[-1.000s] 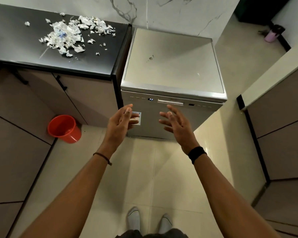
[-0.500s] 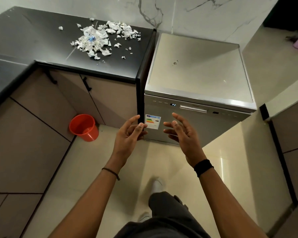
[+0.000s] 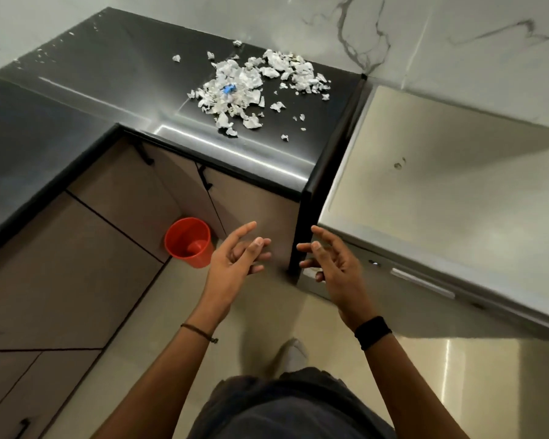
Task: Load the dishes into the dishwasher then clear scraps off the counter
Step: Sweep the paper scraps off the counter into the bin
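A heap of torn white paper scraps [image 3: 249,88] with one blue bit lies on the black counter [image 3: 114,74], near its right end by the marble wall. The silver dishwasher [image 3: 441,198] stands to the right of the counter with its door closed. My left hand [image 3: 235,264] and my right hand [image 3: 333,264] hang in the air in front of the cabinet corner, below the counter edge. Both have relaxed, spread fingers and hold nothing. No dishes are in view.
A red bucket [image 3: 189,242] stands on the tiled floor against the beige cabinets [image 3: 86,248], left of my left hand. The counter wraps round in an L to the left. My leg and a shoe show below.
I have stepped left and closer; the counter and scraps now sit nearer the middle of the view and the dishwasher has slid to the right. Both hands stay empty and open.
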